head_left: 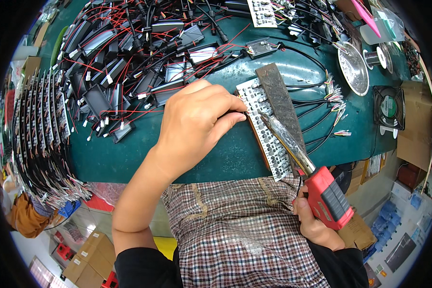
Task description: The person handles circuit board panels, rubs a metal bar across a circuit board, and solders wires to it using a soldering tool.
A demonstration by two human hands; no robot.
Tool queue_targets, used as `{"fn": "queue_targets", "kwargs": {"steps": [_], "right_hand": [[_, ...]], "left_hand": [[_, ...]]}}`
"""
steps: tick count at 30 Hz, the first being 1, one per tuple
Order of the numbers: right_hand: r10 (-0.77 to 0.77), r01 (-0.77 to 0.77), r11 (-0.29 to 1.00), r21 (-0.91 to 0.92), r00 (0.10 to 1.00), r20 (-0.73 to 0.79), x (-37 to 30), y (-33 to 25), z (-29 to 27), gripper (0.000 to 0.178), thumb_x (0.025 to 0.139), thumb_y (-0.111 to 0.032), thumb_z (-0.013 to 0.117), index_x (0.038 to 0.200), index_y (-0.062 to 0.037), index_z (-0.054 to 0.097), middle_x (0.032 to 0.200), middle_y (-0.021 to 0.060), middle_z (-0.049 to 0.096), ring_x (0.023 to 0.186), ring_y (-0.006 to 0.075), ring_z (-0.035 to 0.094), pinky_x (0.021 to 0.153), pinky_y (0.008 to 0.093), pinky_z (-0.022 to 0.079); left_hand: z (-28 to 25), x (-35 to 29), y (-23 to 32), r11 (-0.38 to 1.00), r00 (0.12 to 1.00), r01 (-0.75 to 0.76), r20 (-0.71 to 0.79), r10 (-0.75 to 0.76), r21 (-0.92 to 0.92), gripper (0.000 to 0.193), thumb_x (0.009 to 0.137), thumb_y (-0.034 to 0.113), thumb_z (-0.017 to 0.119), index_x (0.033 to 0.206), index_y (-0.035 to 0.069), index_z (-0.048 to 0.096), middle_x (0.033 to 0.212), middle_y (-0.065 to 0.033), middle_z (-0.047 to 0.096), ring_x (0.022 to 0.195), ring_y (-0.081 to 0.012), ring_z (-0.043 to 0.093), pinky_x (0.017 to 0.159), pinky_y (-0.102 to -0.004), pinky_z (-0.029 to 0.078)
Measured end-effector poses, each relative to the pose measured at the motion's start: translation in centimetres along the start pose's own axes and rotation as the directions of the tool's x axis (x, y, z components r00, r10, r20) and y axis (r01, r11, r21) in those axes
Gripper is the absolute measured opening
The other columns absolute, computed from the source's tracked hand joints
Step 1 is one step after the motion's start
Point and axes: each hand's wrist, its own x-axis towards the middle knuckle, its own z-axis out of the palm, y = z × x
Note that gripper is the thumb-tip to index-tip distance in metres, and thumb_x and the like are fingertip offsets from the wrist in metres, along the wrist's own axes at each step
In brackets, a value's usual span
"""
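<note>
A white circuit board panel (275,149), filled with rows of small dark components, lies slanted at the table's near edge. Along its right side rests a dark, worn flat bar (277,91). My left hand (192,120) comes over from the left, thumb and forefinger pinched at the panel's upper left edge; whatever lies between the fingertips is too small to make out. A red and black soldering gun (327,197) is gripped in my right hand (314,228), low on the right. Its long metal shaft points up and left, with the tip over the panel's components.
Black housings (98,101) with red wires pile up at the back left. Rows of wired boards (41,134) hang over the left edge. Black cables (317,103) with stripped ends lie right of the bar. Further right are a shiny dish (354,69), a solder spool (373,58) and a fan (389,108).
</note>
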Motion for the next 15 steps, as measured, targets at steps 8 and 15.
{"fn": "queue_targets", "kwargs": {"steps": [8, 15], "right_hand": [[-0.001, 0.002, 0.999, 0.04, 0.999, -0.034, 0.19, -0.15, 0.28, 0.025, 0.075, -0.001, 0.072, 0.1, 0.0009, 0.066, 0.085, 0.0135, 0.061, 0.068, 0.026, 0.06, 0.059, 0.0347, 0.048], [0.019, -0.015, 0.996, 0.086, 0.999, -0.048, -0.29, 0.47, 0.67, 0.03, 0.075, -0.001, 0.073, 0.104, 0.0018, 0.066, 0.089, 0.0138, 0.062, 0.071, 0.0268, 0.063, 0.062, 0.034, 0.05]], "left_hand": [[0.94, -0.94, 0.74, 0.995, 0.992, 0.102, -0.075, -0.102, -0.005, 0.014, 0.071, 0.007, 0.08, 0.083, 0.005, 0.072, 0.077, -0.0055, 0.07, 0.071, -0.0212, 0.062, 0.063, -0.0317, 0.047], [0.92, -1.01, 0.31, 0.866, 0.922, 0.379, 0.056, -0.383, -0.327, 0.014, 0.078, 0.005, 0.078, 0.091, 0.002, 0.074, 0.082, -0.0048, 0.069, 0.073, -0.0117, 0.062, 0.066, -0.025, 0.049]]}}
